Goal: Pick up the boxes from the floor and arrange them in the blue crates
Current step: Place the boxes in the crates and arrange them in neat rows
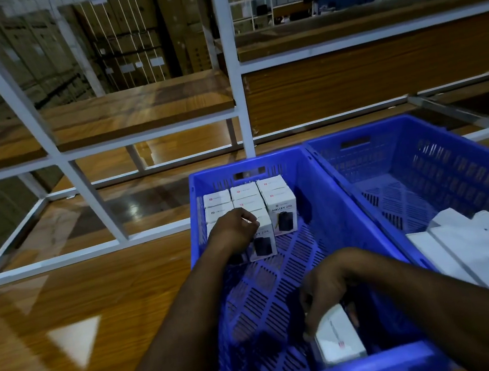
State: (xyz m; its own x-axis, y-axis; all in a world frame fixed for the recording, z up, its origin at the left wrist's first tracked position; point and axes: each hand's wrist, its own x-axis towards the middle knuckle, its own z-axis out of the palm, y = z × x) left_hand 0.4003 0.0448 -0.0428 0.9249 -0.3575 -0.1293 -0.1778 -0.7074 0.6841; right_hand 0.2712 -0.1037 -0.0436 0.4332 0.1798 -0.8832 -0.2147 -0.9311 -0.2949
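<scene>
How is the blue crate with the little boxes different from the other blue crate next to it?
The left crate holds small white boxes standing upright in neat rows at its far end; the right crate holds flat white packages lying at its near end. Both hands are in the left crate, the left hand on the rows and the right hand gripping another white box; none is in the right crate. Both are blue, slotted and side by side.
</scene>
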